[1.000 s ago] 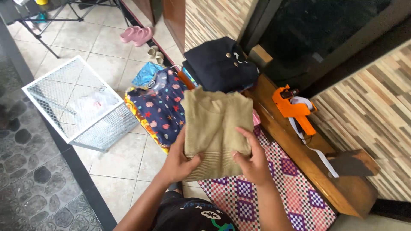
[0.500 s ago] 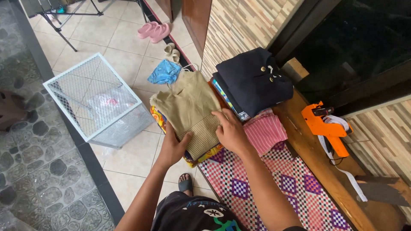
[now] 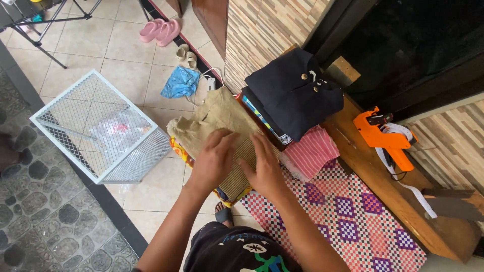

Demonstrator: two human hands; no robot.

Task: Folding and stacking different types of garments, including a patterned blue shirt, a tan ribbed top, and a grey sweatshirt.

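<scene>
Nearest to us, at 6 o'clock, our dark printed shirt (image 3: 237,252) fills the lower edge, with a sandalled foot (image 3: 223,214) just above it on the pale tiled floor (image 3: 131,45); from there both forearms run up toward the centre; our left hand (image 3: 214,158) lies flat and open, fingers spread, palm down on the tan ribbed garment (image 3: 222,128), gripping nothing; our right hand (image 3: 263,168) lies beside it at 3 o'clock of the left, equally flat and open, pressing the ribbed hem; the garment rests folded on top of a low pile of clothes with a bright patterned piece (image 3: 181,151) showing beneath its edge; we judge the fold largely made and the smoothing in hand, with the garment not yet squared; at 4 o'clock of the hands lies the pink-and-purple checked mat (image 3: 353,221); at 2 o'clock sits a pink striped folded cloth (image 3: 312,151), and beyond it a dark folded jacket (image 3: 295,93) on a stack; at 3 o'clock, on the wooden bench (image 3: 398,206), rests an orange handheld tool (image 3: 385,138); at 9 o'clock stands a white wire-mesh basket (image 3: 101,128); at 11 o'clock lie a blue cloth (image 3: 180,82) and, farthest, pink sandals (image 3: 160,30).
</scene>
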